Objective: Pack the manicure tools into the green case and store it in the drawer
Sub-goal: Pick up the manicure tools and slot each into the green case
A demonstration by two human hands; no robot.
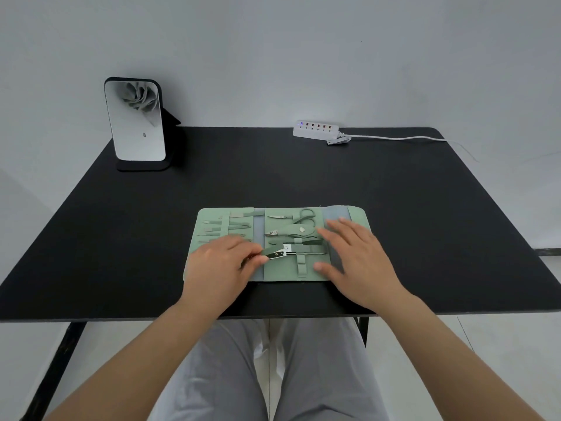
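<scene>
Nearest our lap, on the front part of the black table, the green case lies unfolded. Our left hand has its grip pinched shut on a nail clipper at the middle panel, nosing it toward the elastic loop. Our right hand lies flat, fingers spread, holding down the right flap. Further up sit the sheathed nippers and scissors; slim tools fill the left panel. We judge the clipper could snag or skid past its loop if the case shifts. Beyond stand a mirror and a power strip; we see no drawer.
</scene>
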